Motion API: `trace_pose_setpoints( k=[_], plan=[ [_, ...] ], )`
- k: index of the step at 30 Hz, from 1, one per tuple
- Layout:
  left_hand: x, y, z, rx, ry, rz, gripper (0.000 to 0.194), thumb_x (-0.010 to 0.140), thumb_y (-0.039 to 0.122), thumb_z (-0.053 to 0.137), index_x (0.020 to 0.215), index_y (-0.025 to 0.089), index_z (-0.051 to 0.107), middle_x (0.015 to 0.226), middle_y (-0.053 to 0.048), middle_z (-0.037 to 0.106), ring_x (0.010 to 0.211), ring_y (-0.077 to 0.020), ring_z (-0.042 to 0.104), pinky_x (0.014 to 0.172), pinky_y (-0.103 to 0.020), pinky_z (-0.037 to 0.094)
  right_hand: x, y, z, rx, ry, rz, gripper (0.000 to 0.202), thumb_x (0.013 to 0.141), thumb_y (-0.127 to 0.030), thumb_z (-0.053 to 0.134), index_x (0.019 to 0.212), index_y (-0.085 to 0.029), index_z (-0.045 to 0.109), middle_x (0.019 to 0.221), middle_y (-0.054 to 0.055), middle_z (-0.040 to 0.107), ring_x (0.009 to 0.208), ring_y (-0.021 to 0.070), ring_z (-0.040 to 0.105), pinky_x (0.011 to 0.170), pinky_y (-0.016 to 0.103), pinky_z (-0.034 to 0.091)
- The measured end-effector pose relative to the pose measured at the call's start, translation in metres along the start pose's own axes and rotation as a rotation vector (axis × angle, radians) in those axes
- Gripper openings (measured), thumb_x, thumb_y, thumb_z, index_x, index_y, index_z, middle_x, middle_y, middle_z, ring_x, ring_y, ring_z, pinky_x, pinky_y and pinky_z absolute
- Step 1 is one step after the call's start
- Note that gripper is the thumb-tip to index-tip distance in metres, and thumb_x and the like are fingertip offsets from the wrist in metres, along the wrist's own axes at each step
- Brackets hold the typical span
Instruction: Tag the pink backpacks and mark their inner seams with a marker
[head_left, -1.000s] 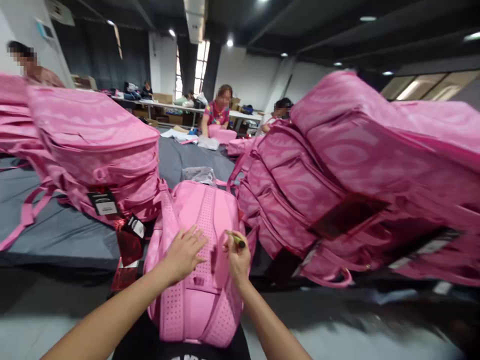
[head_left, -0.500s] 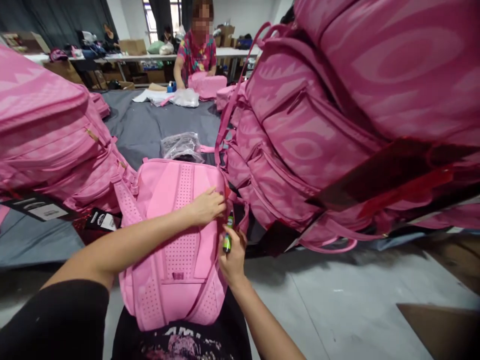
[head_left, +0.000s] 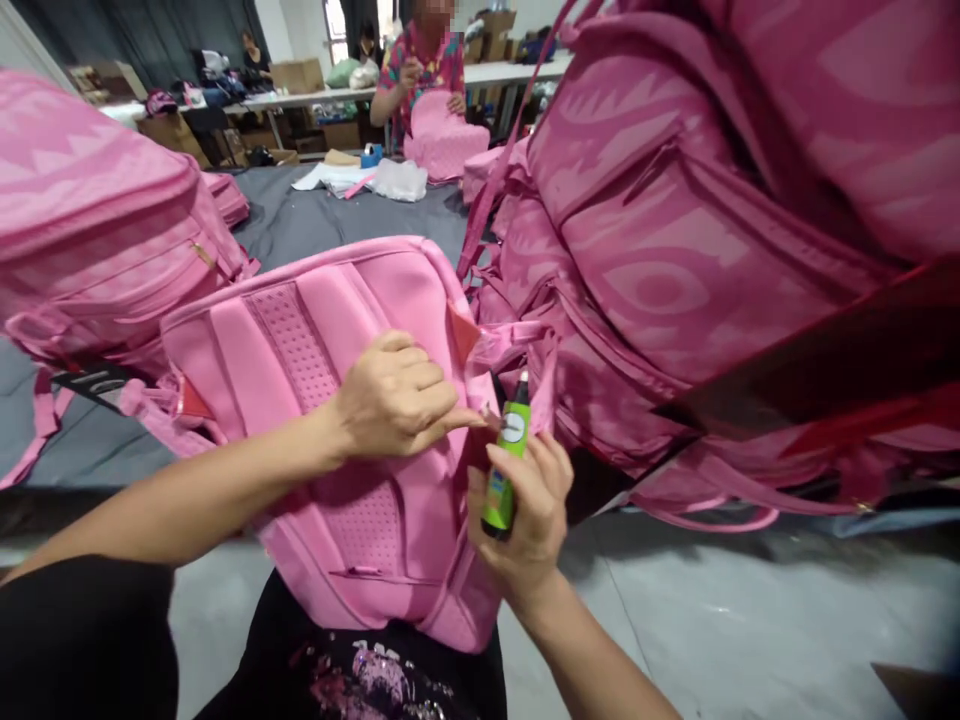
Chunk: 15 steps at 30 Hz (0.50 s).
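Note:
A pink backpack (head_left: 315, 530) rests upright on my lap against the table, its padded, perforated back panel facing me. My left hand (head_left: 397, 395) lies over the panel with its fingers curled. Its thumb and fingertip pinch at the bag's right side edge; what they hold there is too small to make out. In my right hand (head_left: 532, 510) is a green-and-black pen-shaped tube (head_left: 513, 430), narrow tip upward, close beside the left fingertips. Red triangular patches (head_left: 463, 330) show at the bag's upper sides. A pink strap (head_left: 544, 375) hangs to the right of the tube.
Large pink backpacks (head_left: 660, 270) are piled on the right; more pink bags (head_left: 97, 240) stand on the left. A grey-covered table (head_left: 277, 215) holds paper and a clear plastic bag (head_left: 399, 180). Across it, a person (head_left: 401, 75) handles a pink bag.
The backpack has tilted, its top closer to me. Both hands have come nearer together at its right side, with the tube raised higher. The person opposite has lifted a hand.

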<state>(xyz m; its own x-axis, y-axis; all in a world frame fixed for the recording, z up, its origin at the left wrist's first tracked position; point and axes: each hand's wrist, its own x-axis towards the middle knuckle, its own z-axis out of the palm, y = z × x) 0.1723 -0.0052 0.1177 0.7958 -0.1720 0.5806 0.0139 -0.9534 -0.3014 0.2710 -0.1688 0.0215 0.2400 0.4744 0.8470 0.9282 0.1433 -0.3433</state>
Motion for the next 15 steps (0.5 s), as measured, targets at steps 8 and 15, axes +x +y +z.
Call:
trace_pose_setpoints(
  k=[8, 15],
  plan=[
    [-0.027, -0.059, 0.083, -0.055, -0.46, 0.105, 0.042, 0.095, 0.052, 0.042, 0.082, 0.02, 0.066, 0.085, -0.004, 0.066, 0.085, -0.0189, 0.053, 0.107, -0.045, 0.029, -0.065, 0.072, 0.055, -0.143, -0.283, 0.07, 0.054, 0.073, -0.009, 0.054, 0.124, -0.024, 0.05, 0.131, 0.012, 0.059, 0.121, 0.0292, 0.052, 0.095, 0.047, 0.042],
    [-0.021, -0.112, 0.095, 0.091, -0.445, -0.119, 0.049, 0.093, 0.059, 0.04, 0.087, 0.019, 0.067, 0.111, -0.004, 0.06, 0.125, -0.0234, 0.033, 0.118, -0.052, 0.008, -0.087, 0.075, 0.054, -0.152, -0.351, 0.131, 0.068, 0.063, -0.001, 0.053, 0.127, -0.023, 0.048, 0.127, 0.013, 0.062, 0.12, 0.0289, 0.054, 0.095, 0.048, 0.042]
  ],
)
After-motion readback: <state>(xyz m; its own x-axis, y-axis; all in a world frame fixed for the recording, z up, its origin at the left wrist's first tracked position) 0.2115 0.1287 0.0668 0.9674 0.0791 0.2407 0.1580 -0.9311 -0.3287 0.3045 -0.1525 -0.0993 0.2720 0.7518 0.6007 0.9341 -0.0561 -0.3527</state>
